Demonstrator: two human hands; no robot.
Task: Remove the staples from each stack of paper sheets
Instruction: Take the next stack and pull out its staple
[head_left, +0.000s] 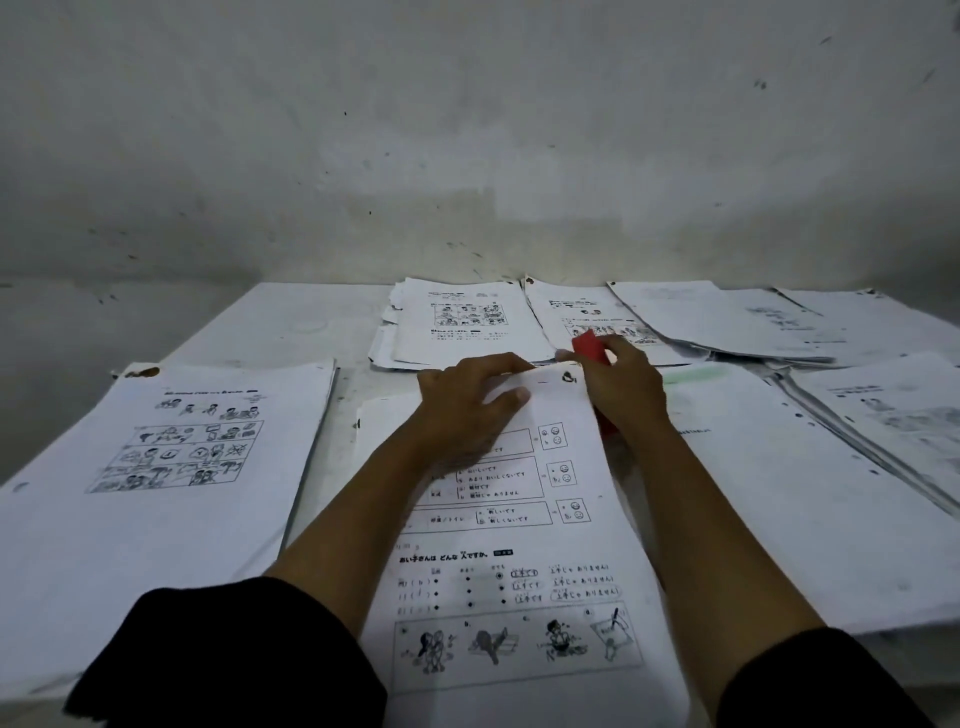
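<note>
Along the left edge of the white desk (270, 322) lies a worksheet stack (171, 467) with cartoon panels on its top sheet and a dark stain at its far-left corner. In the middle of the near edge sits the centre stack (524, 571), printed with tables, Japanese text and a row of drawings. The left hand (467, 405) rests palm-down on its upper part, fingers spread and flat, pressing the paper to the desk. Just beside it, at the stack's far-right corner, the right hand (621, 395) is closed around a red staple remover (589, 345) — its tip sits at the corner near a dark mark, though the staple itself cannot be made out. Black sleeves cover both upper forearms. Behind the hands, toward the far edge, lie a ragged pile (462, 322) and a second one (597, 317) beside it. On the right side more stacks (779, 467) overlap one another — some with punched holes along the margin — reaching the desk's right edge.
</note>
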